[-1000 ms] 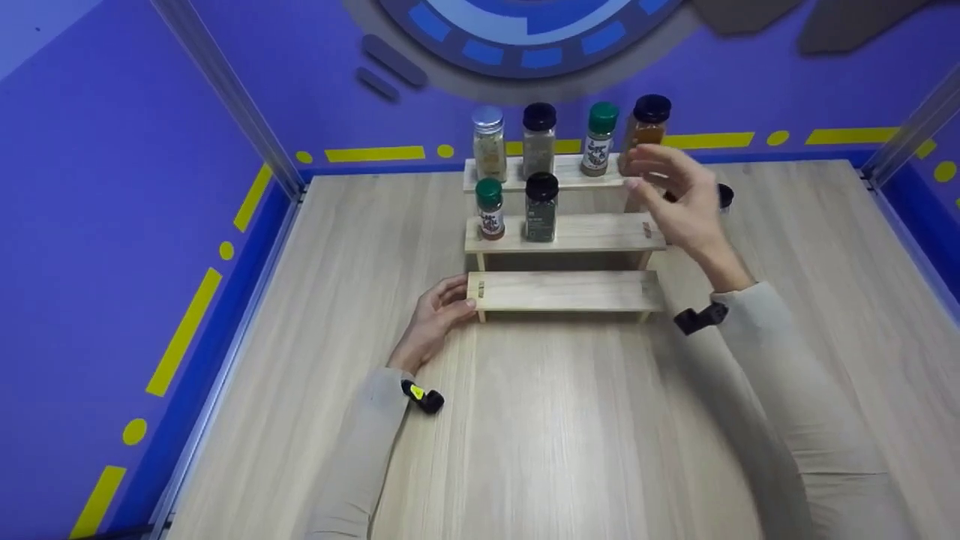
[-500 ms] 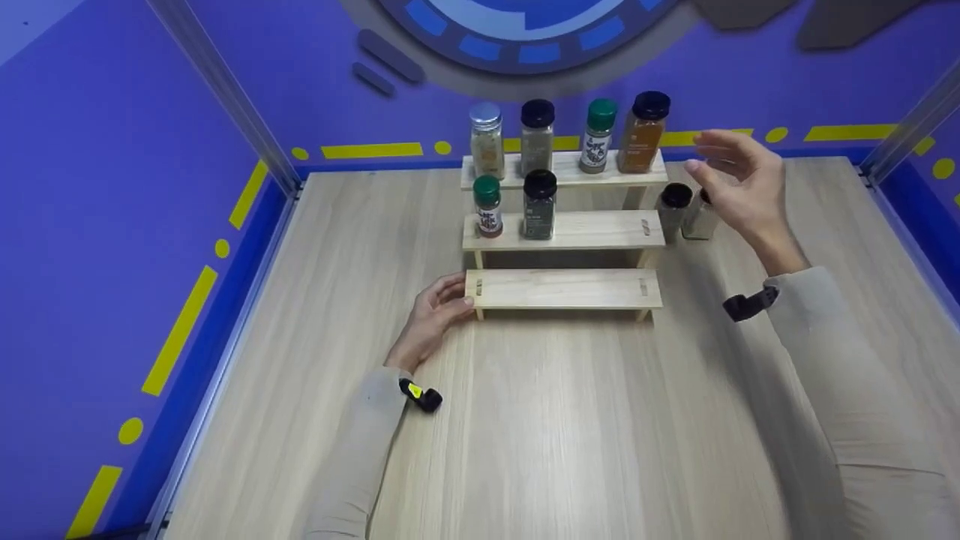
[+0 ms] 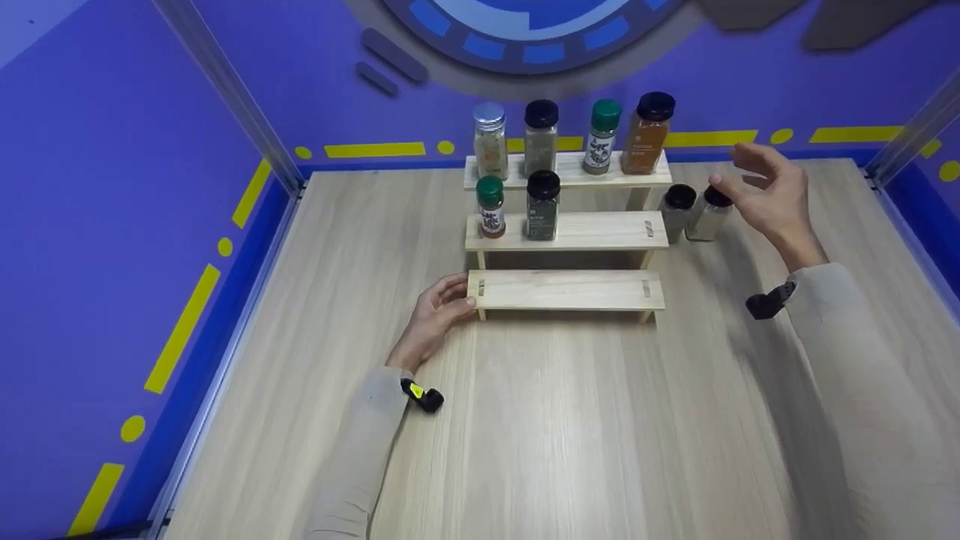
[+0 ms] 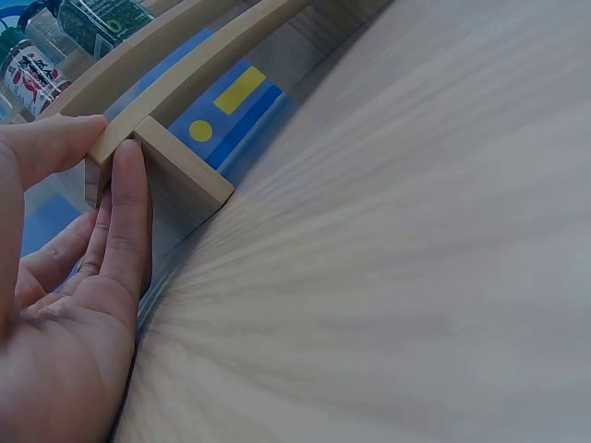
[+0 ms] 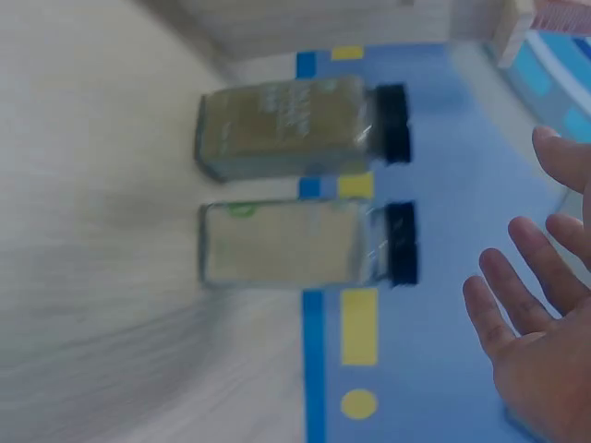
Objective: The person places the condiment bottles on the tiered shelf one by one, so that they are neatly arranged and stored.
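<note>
My left hand (image 3: pixel 435 315) pinches the left end of the lowest step of a three-tier wooden spice rack (image 3: pixel 566 290); in the left wrist view the thumb (image 4: pixel 65 143) lies on the board's edge and fingers reach under it. My right hand (image 3: pixel 776 199) hovers with fingers spread and nothing in it, just right of two black-capped spice jars. One jar (image 3: pixel 676 217) stands beside the rack, the pale-filled one (image 3: pixel 709 221) nearer the hand. The right wrist view shows a gap between the fingers and that pale jar (image 5: pixel 286 245).
On the top tier stand a silver-capped jar (image 3: pixel 490 146), a black-capped jar (image 3: pixel 541 146), a green-capped bottle (image 3: pixel 600 146) and an orange-brown spice jar (image 3: pixel 646 142). The middle tier bears a small green-capped bottle (image 3: pixel 491 210) and a dark jar (image 3: pixel 543 214). Blue walls enclose the table.
My right hand has moved right, from in front of the orange-brown jar on the top tier to beside the two jars on the table. The left hand has stayed at the rack.
</note>
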Motion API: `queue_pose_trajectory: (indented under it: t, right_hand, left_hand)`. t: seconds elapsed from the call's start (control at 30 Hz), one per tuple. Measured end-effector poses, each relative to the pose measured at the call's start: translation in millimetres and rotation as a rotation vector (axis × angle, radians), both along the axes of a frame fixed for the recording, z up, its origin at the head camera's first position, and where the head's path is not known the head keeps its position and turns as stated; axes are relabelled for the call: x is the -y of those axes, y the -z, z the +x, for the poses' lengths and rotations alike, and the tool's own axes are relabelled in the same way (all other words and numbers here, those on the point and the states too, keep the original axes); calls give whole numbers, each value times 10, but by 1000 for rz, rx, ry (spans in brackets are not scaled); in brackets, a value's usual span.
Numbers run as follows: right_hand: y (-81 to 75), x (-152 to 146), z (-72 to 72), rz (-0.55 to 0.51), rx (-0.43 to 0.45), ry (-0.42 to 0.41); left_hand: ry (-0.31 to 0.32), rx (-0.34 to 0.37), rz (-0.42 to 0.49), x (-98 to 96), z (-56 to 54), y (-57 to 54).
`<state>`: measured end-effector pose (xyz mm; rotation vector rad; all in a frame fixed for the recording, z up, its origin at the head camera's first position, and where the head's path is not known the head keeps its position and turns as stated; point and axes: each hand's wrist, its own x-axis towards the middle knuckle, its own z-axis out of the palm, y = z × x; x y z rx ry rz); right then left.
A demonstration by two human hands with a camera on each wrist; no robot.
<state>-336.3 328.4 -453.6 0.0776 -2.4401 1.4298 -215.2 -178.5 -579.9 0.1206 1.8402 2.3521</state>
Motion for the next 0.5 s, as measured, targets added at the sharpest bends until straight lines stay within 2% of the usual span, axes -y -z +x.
queue_pose_trajectory:
  t: [0.27,0.43,0.5]
  right_hand:
    - [259,-138,1,-21,60,-13]
    - [346,-146,3,-86,62,-17]
    - [374,-146,-1,-79,68,-13]
  left_hand:
    - [3,11,-1,-8,-16,-8]
    - [-1,14,1,-8,-9,-11]
    - [-1,12,-5,-5,-5,-10]
